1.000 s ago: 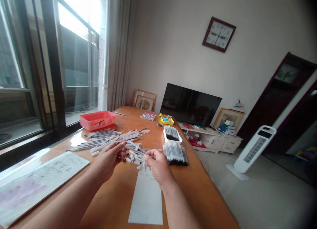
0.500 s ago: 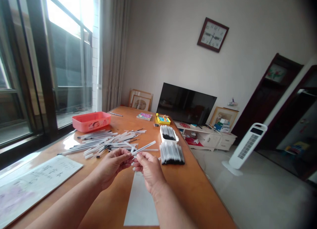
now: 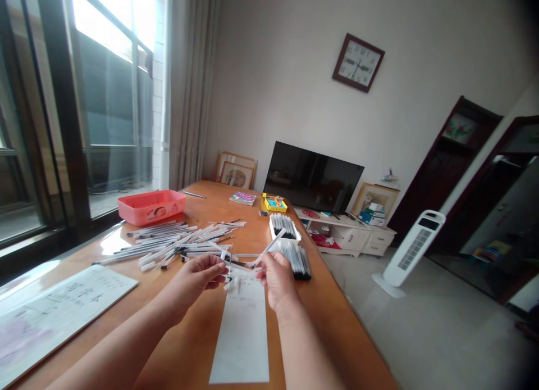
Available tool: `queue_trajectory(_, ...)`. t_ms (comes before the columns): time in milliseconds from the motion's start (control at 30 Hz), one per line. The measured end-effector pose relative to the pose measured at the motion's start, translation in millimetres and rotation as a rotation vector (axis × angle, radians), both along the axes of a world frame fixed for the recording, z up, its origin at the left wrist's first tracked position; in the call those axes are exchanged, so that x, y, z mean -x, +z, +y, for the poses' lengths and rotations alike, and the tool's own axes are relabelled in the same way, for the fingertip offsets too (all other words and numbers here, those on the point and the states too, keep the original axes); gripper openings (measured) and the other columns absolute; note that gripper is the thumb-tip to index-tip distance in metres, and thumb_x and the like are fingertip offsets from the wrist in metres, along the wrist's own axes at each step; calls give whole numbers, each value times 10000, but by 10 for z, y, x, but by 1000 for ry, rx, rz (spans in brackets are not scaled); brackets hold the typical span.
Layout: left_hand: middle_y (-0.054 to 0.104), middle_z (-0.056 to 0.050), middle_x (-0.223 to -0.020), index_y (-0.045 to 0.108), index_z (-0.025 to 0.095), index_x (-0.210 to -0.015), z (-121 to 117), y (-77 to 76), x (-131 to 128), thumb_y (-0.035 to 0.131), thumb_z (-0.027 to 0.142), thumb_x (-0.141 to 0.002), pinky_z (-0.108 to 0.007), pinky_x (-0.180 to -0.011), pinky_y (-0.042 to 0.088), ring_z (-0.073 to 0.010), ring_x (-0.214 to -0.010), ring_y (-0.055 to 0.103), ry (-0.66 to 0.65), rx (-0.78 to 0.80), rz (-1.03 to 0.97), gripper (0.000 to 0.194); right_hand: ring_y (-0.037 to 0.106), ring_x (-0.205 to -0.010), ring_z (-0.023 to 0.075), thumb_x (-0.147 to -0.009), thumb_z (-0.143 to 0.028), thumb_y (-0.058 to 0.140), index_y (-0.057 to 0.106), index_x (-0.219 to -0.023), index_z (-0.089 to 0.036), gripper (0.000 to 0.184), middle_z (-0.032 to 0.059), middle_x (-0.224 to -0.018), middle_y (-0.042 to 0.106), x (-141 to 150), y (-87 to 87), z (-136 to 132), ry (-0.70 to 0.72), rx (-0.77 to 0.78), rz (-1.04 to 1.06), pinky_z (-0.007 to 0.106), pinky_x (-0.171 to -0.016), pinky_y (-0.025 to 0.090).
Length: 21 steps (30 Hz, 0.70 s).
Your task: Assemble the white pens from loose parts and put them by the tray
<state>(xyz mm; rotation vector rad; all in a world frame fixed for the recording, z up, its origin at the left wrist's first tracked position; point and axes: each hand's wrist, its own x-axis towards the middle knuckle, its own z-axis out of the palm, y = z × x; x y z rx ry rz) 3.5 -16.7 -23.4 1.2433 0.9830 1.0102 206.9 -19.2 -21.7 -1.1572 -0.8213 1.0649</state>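
Both hands are raised over a wooden table [image 3: 337, 328]. My right hand [image 3: 275, 277] pinches a white pen barrel [image 3: 269, 248] that slants up to the right. My left hand [image 3: 197, 279] pinches a thin pen refill [image 3: 231, 255] held upright, a short way left of the barrel. Behind the hands, many white pens [image 3: 177, 243] lie scattered on the table. Small pen caps [image 3: 233, 282] lie just below my fingers at the top of a white paper strip [image 3: 242, 334].
A stack of black-tipped pens [image 3: 297, 259] and a white tray of pens [image 3: 283, 226] lie to the right. A pink plastic basket [image 3: 149, 206] stands at the far left. A printed sheet [image 3: 54, 311] lies near left. A TV [image 3: 311, 177] and a fan [image 3: 410, 249] stand beyond.
My hands have drawn apart: the right hand has moved right with the pen barrel, and the left now holds a thin refill upright. The camera has turned slightly.
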Motion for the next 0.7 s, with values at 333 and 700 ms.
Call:
queue_trajectory(333,676,-33,-775,629,191,-805,132,-148,17,695,553,-811,-299,-676,448,-172,-698,583,45,-206,149,368,697,-732,231,-808,-477,593,750,-947,-166,375,78,-815,763,-895,-212,297,-538,-9,-627,273,-607,499)
queue_trajectory(700,664,-31,-753,633,192,-796,132,-86,86,629,582,-840,-301,-690,459,-192,-724,597,82,-288,254,393,692,-857,274,-800,-313,560,731,-983,-238,261,95,-970,764,-1123,-203,195,-674,249,-928,327,-688,461)
